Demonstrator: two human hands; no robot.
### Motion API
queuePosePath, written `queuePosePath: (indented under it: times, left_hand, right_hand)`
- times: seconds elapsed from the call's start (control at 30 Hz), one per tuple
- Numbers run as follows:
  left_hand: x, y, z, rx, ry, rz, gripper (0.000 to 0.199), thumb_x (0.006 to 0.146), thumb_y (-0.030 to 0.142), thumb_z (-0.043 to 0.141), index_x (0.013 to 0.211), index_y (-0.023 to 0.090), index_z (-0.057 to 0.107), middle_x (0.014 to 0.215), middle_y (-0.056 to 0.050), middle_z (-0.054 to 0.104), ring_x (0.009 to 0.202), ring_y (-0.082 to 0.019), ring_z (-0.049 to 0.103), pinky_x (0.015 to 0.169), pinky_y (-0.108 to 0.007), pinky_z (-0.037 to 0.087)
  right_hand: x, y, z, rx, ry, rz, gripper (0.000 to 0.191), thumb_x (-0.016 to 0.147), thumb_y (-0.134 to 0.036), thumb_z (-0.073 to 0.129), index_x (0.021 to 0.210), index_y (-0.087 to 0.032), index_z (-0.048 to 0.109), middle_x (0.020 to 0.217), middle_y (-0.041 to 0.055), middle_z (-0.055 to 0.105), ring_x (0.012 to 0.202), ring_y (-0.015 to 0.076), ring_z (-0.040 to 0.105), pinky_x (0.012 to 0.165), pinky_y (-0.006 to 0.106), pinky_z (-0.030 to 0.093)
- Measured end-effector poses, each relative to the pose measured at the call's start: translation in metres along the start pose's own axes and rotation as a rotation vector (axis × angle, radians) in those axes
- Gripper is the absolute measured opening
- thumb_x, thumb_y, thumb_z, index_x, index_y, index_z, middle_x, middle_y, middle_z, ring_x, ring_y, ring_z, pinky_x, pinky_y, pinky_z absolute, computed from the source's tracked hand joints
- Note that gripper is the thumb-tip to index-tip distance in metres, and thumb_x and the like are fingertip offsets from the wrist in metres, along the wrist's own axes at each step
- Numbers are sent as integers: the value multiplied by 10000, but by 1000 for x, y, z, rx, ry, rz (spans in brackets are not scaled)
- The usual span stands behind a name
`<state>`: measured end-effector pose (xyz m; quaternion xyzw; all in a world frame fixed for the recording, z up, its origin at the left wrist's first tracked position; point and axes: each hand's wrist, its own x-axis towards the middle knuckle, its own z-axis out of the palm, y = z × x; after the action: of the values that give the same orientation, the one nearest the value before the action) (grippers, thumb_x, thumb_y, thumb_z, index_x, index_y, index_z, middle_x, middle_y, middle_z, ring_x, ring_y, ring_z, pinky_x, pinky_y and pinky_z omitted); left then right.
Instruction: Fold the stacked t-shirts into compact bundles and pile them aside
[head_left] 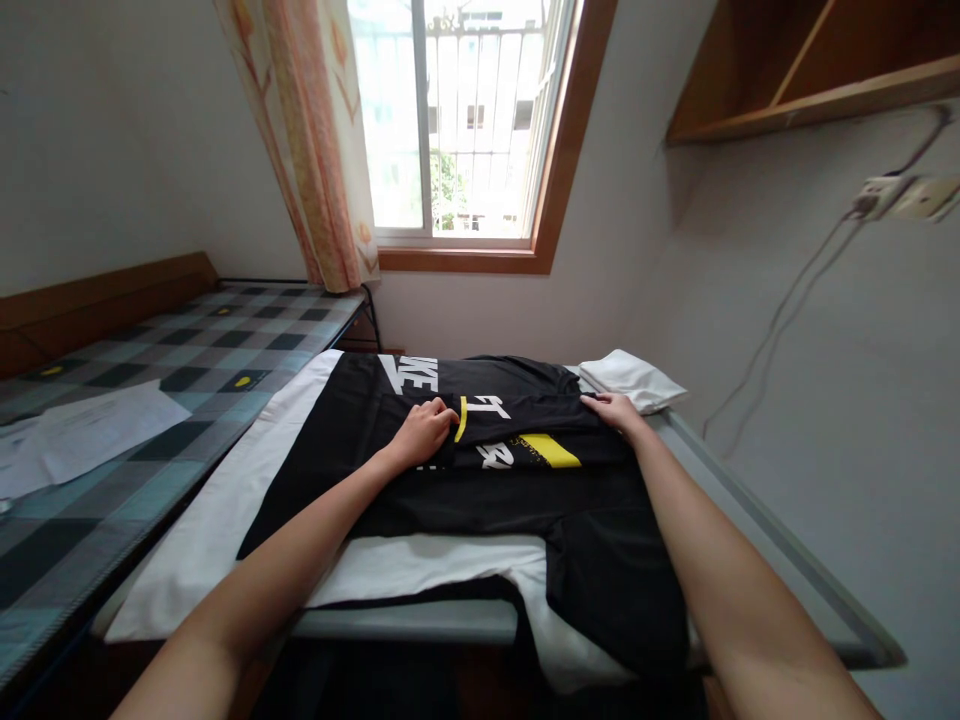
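Observation:
A black T-shirt (480,505) with white lettering and a yellow patch lies spread over white cloth. Across its middle runs a folded strip of the same black fabric, with a yellow band at its left part. My left hand (426,432) rests at that yellow band, its fingers curled on the black fabric. At the strip's right end, my right hand (611,410) pinches the cloth between thumb and fingers. One short sleeve (619,585) hangs toward me over the near edge. The fingertips of my left hand are partly hidden.
Underneath is a grey-edged table (405,622) with white cloth (187,575) on it. A folded white cloth (630,378) sits at the back right. To the left are a checked mattress (289,335) and papers (97,430). A cable (772,325) hangs along the right wall.

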<state>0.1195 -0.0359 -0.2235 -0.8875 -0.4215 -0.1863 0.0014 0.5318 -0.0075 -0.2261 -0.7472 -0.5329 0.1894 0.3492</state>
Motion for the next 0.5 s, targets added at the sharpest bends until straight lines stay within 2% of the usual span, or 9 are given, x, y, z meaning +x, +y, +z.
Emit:
queuePosePath:
  times: [0.07,0.17,0.23,0.3,0.37,0.5]
  left_hand:
    - [0,0,0,-5,-1,-4,264,960,219,404,1065,228,645,1020,-59,567,904,-201,550,843,-352,419]
    - [0,1,-2,-16,-5,-6,269,962,222,398,1068,228,646,1019,-59,565,896,-196,550,851,-352,420]
    - [0,2,-3,-20,-8,-7,271,962,223,398,1070,228,646,1023,-60,565,895,-195,550,853,-353,420]
    - [0,2,-4,-19,-14,-11,272,959,220,400,1071,229,648,1023,-60,565,896,-195,550,852,-352,421]
    - [0,2,-4,-16,-17,-13,274,956,217,400,1070,230,649,1020,-60,566,895,-194,549,850,-351,421]
    - [0,2,-3,-23,-12,-13,281,957,220,396,1068,230,653,1021,-61,567,894,-196,547,853,-358,424]
  right_hand:
    - [2,-4,-2,46,20,55,316,699,-305,764,932,-96,717,916,152,738,875,269,692,802,345,538]
    - [-2,-13,-7,198,39,10,243,694,-222,766,901,-134,675,913,104,731,887,224,682,795,299,543]
    - [-7,-20,-10,336,2,10,246,731,-242,753,938,-165,646,853,65,723,825,198,684,715,271,554]
    - [-12,-25,-13,429,-30,73,293,743,-283,764,983,-182,629,783,40,710,735,180,677,616,245,547]
    - [-16,-29,-17,456,-90,161,324,719,-295,799,972,-171,637,747,45,703,682,170,665,563,228,531]
    - [-21,-32,-30,380,-310,265,322,684,-354,839,861,-149,666,723,82,706,646,167,649,531,226,517]
